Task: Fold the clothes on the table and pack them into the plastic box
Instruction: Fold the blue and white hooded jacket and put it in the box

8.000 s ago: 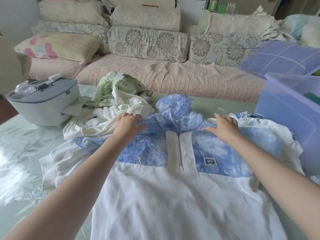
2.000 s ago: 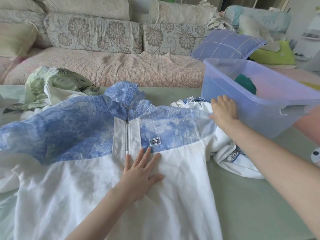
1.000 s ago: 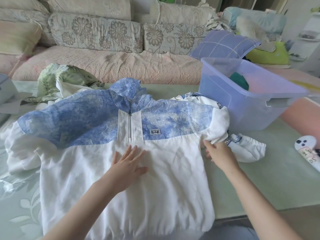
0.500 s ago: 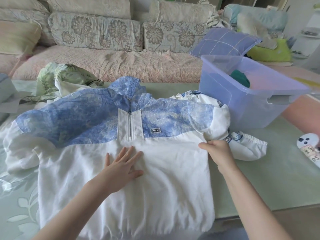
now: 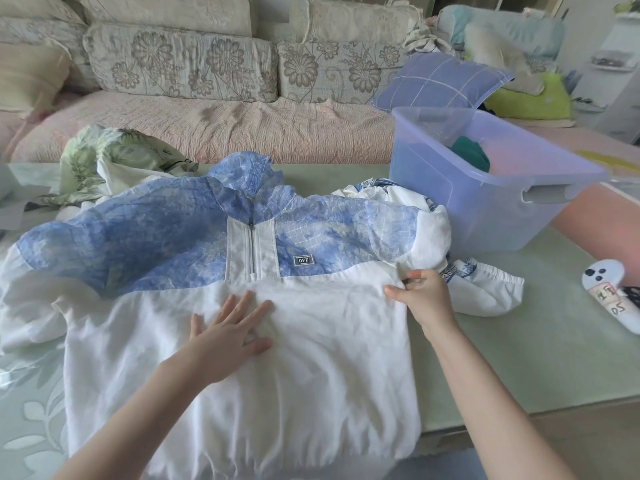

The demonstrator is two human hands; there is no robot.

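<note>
Pressing left hand [image 5: 230, 327] flat on the hoodie [image 5: 311, 375], fingers [image 5: 240, 303] spread, right hand [image 5: 424, 296] pinching its side seam, green bench [image 5: 519, 358], plastic box [image 5: 485, 216] far-right corner, floral sofa [image 5: 207, 129] behind

Single head cam, wide-angle, looking forward and down over the bench [image 5: 519, 358] from close above its near edge. Forearms enter from bottom of frame; sofa [image 5: 242, 133] fills the background. No second view.
</note>
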